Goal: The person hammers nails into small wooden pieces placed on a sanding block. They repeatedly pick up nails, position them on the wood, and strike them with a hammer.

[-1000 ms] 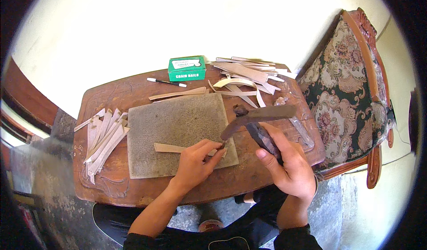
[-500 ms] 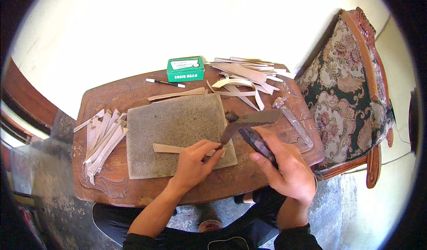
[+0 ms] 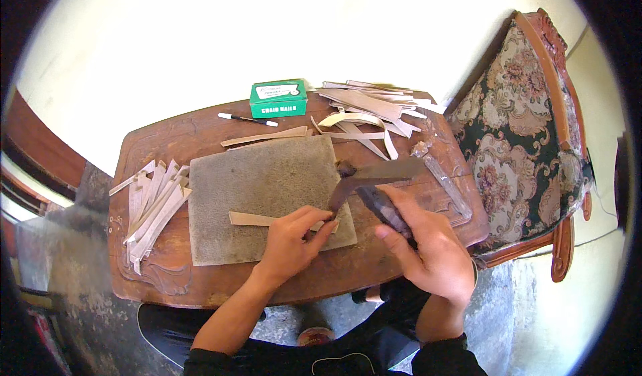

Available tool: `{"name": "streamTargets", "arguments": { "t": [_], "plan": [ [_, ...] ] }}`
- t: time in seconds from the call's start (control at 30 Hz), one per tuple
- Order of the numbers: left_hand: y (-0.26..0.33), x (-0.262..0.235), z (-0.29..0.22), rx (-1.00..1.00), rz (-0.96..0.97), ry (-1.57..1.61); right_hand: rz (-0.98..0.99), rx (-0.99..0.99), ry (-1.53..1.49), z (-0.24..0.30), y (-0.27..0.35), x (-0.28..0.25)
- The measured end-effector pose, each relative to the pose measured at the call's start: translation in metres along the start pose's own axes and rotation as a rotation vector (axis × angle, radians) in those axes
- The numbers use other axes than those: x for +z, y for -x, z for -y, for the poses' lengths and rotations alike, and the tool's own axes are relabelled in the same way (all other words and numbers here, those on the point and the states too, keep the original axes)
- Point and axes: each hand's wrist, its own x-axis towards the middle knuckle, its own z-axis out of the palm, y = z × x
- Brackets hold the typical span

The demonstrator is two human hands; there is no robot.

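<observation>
A flat, dark, bent tool (image 3: pixel 384 171) with a blade-like arm crosses above the right edge of a grey textured slab (image 3: pixel 261 182). My left hand (image 3: pixel 294 239) is closed, its thumb and fingertips pinching the tool's narrow brown lower end. Partly under that hand, a pale tapered strip (image 3: pixel 249 219) lies on the slab. My right hand (image 3: pixel 435 252) wraps around a dark angular block (image 3: pixel 386 210), just below the blade-like arm. I cannot tell whether block and blade touch. A small dark lump (image 3: pixel 346 168) shows behind the bend.
Pale strips (image 3: pixel 157 205) are heaped at the table's left, more strips (image 3: pixel 368 102) at the back right. A green box (image 3: pixel 279 100) and a marker (image 3: pixel 247 119) sit at the back. A stick-like tool (image 3: pixel 447 183) lies right, near a flowered chair (image 3: pixel 518 142).
Both hands keep their grips and nearly the same places. The flat blade-like arm looks slightly tilted and more blurred. The whole view has shifted a little.
</observation>
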Motion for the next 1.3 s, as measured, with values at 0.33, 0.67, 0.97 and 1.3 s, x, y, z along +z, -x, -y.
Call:
{"name": "streamTargets", "arguments": {
  "t": [0.33, 0.67, 0.97, 1.3],
  "plan": [
    [0.000, -0.002, -0.002, -0.050, 0.013, 0.002, 0.013, -0.027, -0.002, -0.002, 0.001, 0.000],
    [0.001, -0.004, -0.003, -0.074, 0.028, -0.020, -0.036, 0.001, -0.086, -0.015, -0.006, 0.010],
    [-0.002, -0.015, -0.004, -0.250, 0.024, 0.133, -0.090, 0.261, -0.379, -0.036, -0.024, 0.032],
    [0.000, -0.098, -0.025, 0.089, 0.440, -0.413, -0.018, 0.050, 0.009, -0.071, -0.063, 0.088]
  ]
}}
